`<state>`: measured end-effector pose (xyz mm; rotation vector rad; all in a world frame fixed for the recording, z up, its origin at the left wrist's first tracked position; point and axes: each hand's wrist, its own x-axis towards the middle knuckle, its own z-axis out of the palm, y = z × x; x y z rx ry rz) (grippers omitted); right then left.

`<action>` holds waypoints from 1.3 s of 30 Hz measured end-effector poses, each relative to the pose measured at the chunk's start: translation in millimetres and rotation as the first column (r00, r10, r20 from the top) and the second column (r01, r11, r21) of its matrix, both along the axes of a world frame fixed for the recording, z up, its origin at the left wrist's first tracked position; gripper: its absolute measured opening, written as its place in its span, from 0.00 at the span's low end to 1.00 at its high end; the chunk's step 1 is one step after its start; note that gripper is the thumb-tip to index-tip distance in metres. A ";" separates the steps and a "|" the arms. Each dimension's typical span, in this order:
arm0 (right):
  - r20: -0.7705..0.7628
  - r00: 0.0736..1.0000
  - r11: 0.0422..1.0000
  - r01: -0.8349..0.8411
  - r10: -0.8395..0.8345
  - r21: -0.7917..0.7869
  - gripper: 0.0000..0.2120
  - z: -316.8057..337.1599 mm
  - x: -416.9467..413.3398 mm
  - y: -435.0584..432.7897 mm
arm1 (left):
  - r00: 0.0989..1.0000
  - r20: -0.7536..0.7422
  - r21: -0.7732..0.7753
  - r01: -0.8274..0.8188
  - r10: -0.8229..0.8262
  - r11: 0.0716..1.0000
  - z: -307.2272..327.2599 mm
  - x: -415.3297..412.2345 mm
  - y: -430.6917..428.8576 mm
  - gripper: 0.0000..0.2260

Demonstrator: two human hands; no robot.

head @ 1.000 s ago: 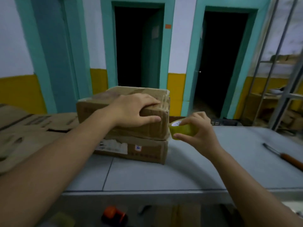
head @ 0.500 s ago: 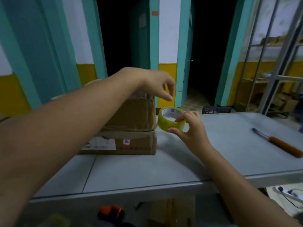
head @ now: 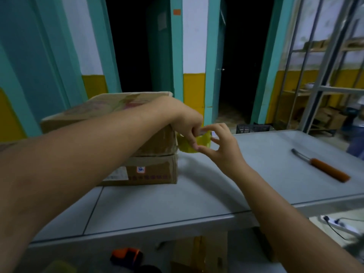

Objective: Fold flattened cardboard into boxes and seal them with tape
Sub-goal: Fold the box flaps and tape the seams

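While both hands met at the right end of the stacked boxes, the yellow tape roll (head: 203, 140) sat between them, held off the grey table (head: 197, 196) and just beside the upper cardboard box (head: 110, 109). Left hand (head: 183, 119): reached in over the upper box, fingers curled downward, fingertips pinching at the near top rim of the roll; whether a loose tape end lay under them could not be made out. Right hand (head: 224, 148): came in from the right, thumb against the lower rim of the roll, index finger over its top, remaining fingers spread and loosely bent, so the roll was gripped between thumb and finger. The upper box rested closed on top of a lower cardboard box (head: 153, 170), which bore a printed label and a small red-and-white sticker on its near face and stood on the table. A tool with an orange handle (head: 323, 168) lay on the table, well apart to the right. Behind the table: two dark doorways with teal frames, a black crate (head: 254, 128), and a metal shelving rack (head: 325, 75). An orange-and-black object (head: 126, 255) lay below the table's near edge.
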<state>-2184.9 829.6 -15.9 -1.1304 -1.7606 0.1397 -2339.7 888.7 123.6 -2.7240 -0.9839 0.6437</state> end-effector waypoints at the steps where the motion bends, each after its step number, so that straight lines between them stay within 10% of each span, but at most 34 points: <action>1: -0.004 1.000 0.998 -0.015 0.015 -0.061 0.30 0.5 7.5 -4.6 | 1.000 0.007 -0.008 0.004 -0.004 1.000 1.5 -2.1 0.7 0.18; 5: 0.185 0.940 0.916 0.325 -0.286 -0.236 0.30 -2.2 72.3 -22.2 | 0.998 0.056 -0.024 0.030 -0.028 0.999 0.1 -6.0 8.0 0.20; 10: 0.387 0.649 0.537 0.760 -0.655 -0.366 0.26 -2.1 184.7 -56.1 | 0.995 0.094 -0.006 0.037 -0.036 0.999 -5.6 3.4 16.6 0.16; 17: 0.459 0.532 0.296 0.819 -0.712 -0.491 0.07 -19.4 239.2 -76.4 | 0.975 0.185 -0.024 0.132 -0.125 0.991 -2.2 58.7 8.7 0.14; 22: 0.275 0.584 0.399 0.762 -0.764 -0.509 0.05 -34.6 233.2 -68.7 | 0.964 0.219 -0.014 0.159 -0.152 0.987 -0.9 87.6 14.7 0.15; 29: -0.125 0.877 0.839 0.389 -0.464 -0.382 0.15 -32.1 143.2 -121.1 | 0.960 0.274 -0.022 0.070 -0.061 0.997 -0.1 89.7 23.7 0.17; 39: -0.106 0.965 0.938 0.203 -0.241 -0.282 0.13 -38.9 51.1 -124.8 | 0.959 0.280 -0.061 -0.031 0.047 0.998 0.0 90.3 15.8 0.13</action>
